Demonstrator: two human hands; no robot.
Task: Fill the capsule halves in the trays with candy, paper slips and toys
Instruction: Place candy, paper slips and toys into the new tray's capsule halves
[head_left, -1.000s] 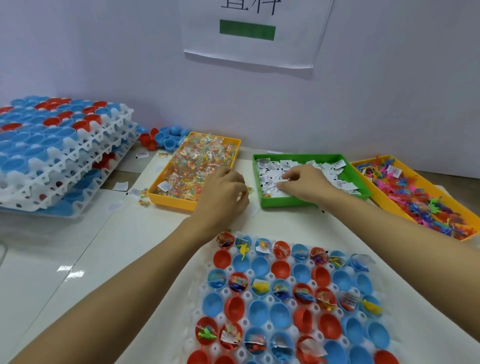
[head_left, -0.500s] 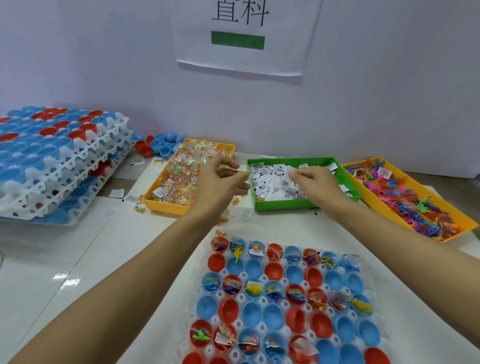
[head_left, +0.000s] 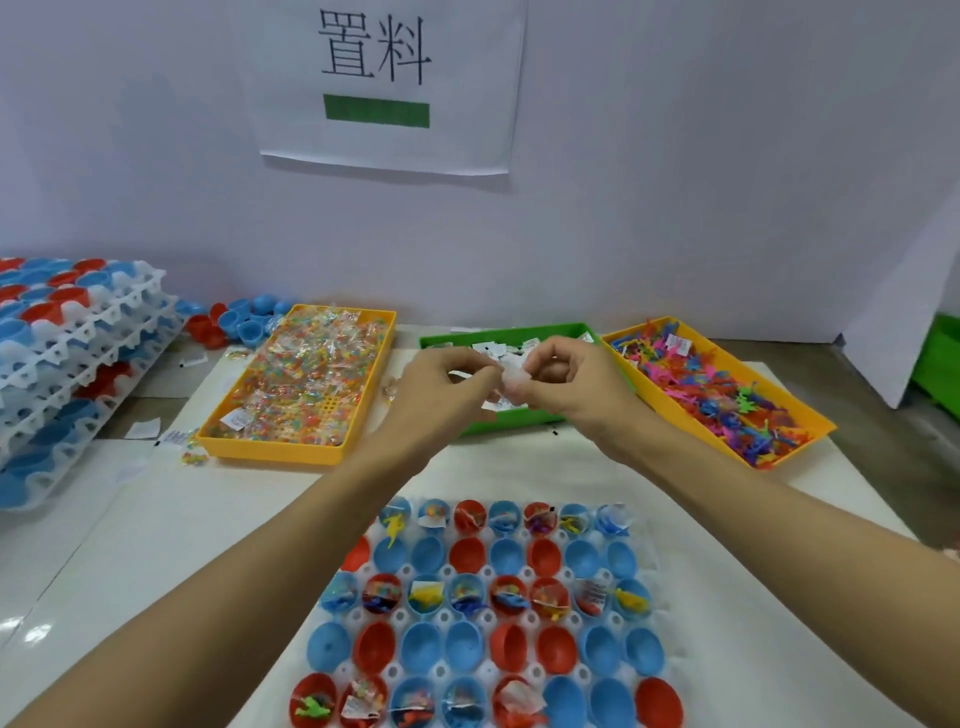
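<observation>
Above the green tray (head_left: 498, 419) of paper slips, my left hand (head_left: 441, 395) and right hand (head_left: 569, 387) meet, fingers curled, both pinching a small white bundle of slips (head_left: 511, 384) between thumb and fingertips; motion blur keeps me from telling how many slips are in it. More slips lie in the green tray just beneath and behind my hands. To the left of that tray I see a yellow tray (head_left: 270, 449) heaped with clear-wrapped candy (head_left: 306, 379), and to the right an orange-yellow tray (head_left: 815, 423) full of small bright plastic toys (head_left: 717, 395). Near me, between my forearms, lies the white capsule tray (head_left: 644, 566) with its blue and red capsule halves (head_left: 470, 553); its far row, third row and nearest visible row mostly hold candy, slips and toys, while the second and fourth rows are bare cups. At the far left stands a stack of white trays (head_left: 78, 364) loaded with blue and red halves, with loose capsule halves (head_left: 244, 322) against the wall beside it. A few stray slips and candies lie on the table (head_left: 104, 545) by the yellow tray. On the wall hangs a paper sign (head_left: 384, 83) with black characters and a green bar.
</observation>
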